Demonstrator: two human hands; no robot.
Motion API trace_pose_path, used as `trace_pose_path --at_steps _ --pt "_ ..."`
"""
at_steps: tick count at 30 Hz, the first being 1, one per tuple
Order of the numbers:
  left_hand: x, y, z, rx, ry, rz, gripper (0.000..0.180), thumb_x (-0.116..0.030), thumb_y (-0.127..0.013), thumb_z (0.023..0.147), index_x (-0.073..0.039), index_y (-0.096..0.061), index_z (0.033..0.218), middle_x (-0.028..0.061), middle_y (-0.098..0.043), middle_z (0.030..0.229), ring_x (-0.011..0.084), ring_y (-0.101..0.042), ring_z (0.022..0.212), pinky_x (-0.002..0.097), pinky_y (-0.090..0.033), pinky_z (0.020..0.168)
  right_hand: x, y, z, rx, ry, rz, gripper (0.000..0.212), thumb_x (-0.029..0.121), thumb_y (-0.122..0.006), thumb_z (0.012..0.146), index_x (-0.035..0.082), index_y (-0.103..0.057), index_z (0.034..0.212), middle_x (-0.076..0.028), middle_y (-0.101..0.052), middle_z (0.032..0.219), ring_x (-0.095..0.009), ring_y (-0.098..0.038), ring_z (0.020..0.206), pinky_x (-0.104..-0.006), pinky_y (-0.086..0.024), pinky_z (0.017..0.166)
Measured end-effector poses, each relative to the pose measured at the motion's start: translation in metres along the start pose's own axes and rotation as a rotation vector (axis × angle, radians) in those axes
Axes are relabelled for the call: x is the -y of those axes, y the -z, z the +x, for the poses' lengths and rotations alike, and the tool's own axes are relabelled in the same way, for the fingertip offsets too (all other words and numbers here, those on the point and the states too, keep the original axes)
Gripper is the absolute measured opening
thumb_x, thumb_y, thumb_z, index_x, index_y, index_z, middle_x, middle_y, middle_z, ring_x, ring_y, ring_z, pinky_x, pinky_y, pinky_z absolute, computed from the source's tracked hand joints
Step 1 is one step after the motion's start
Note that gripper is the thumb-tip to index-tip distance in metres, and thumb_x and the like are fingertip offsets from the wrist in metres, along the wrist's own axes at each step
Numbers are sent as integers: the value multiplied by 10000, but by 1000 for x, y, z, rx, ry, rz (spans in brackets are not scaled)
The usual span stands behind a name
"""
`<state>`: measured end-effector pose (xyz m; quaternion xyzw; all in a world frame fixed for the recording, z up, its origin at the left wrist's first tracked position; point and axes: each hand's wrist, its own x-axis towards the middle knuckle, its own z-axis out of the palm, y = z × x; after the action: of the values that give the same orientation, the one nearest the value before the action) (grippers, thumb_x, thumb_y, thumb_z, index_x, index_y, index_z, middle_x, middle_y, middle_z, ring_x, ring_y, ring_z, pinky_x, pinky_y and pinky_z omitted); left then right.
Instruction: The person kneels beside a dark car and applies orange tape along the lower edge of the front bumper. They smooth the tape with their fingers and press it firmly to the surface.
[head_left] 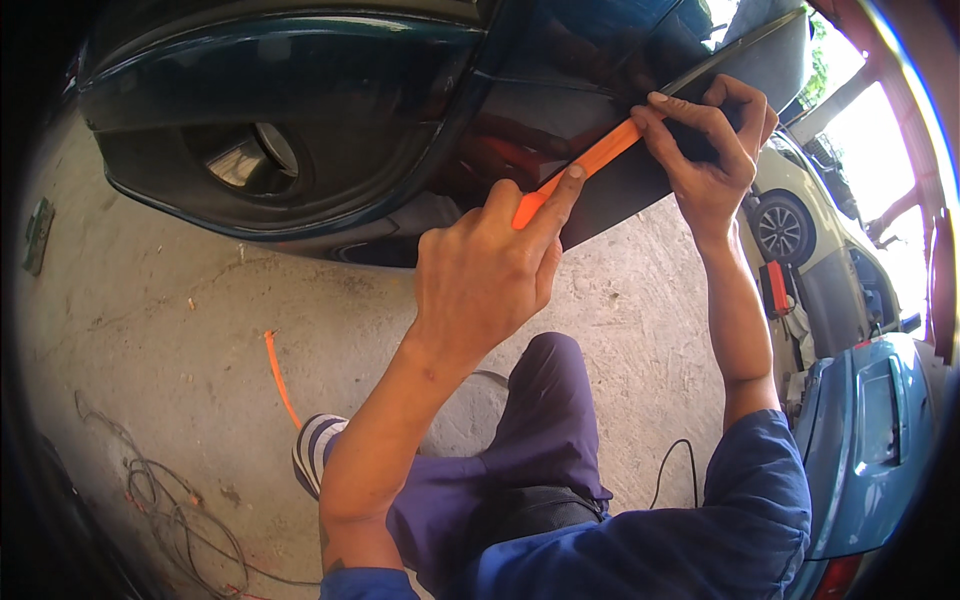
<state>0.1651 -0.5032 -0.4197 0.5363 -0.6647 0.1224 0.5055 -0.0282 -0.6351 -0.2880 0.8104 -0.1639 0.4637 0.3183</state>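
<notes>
A flat, bright orange strip (604,153), which looks like tape, runs slantwise along the dark glossy car panel (520,120). My left hand (490,255) lies at its near end, the index finger stretched along the strip and the other fingers curled. At the upper end, my right hand (712,150) pinches the strip between thumb and fingertips. Beyond that hand a narrow dark trim line (735,50) continues up the panel. What the curled fingers of my left hand cover is hidden.
A dark bumper part with a round fog light opening (255,160) fills the upper left. On the concrete floor lie another orange strip (281,375) and a tangled cable (175,510). To the right are a light-coloured car (815,240) and a blue car part (865,430).
</notes>
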Motion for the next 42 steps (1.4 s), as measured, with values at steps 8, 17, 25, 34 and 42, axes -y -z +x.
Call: trace_pose_path --at_steps 8,17,25,34,42 --pt "1 -2 -2 -12 22 -27 613 -213 -791 938 -267 -689 1540 52 -546 853 205 -644 549 348 -496 446 14 -7 -12 -12 -58 -35 466 360 -1049 693 219 -878 1103 -80 -538 1245 -296 -456 1272 -484 -399 1077" --pt "-7 -12 -8 -49 55 50 598 -247 -771 984 -301 -660 1569 37 -527 825 182 -609 529 334 -481 427 22 -19 -34 -48 -97 28 466 387 -982 813 245 -829 1229 -137 -503 1382 -390 -392 1443 -555 -328 1215" --pt "-7 -13 -8 -43 63 47 595 -268 -758 1011 -314 -636 1591 39 -521 806 188 -608 528 341 -482 424 17 -23 -38 -71 -92 14 399 363 -953 857 241 -837 1218 -145 -514 1398 -386 -409 1442 -558 -316 1218" --pt "-8 -13 -9 -68 70 37 582 -261 -752 1005 -320 -653 1576 37 -517 802 200 -626 550 354 -489 434 34 -19 -37 -5 -128 -35 763 436 -1043 735 199 -712 1381 -172 -404 1528 -405 -326 1534 -551 -328 1247" --pt "-2 -25 -22 -261 63 -358 535 -120 -776 977 -183 -720 1505 37 -535 788 181 -569 594 318 -483 523 32 -18 -39 47 -106 -41 881 509 -1040 714 207 -656 1446 -178 -357 1557 -458 -250 1596 -576 -328 1274"
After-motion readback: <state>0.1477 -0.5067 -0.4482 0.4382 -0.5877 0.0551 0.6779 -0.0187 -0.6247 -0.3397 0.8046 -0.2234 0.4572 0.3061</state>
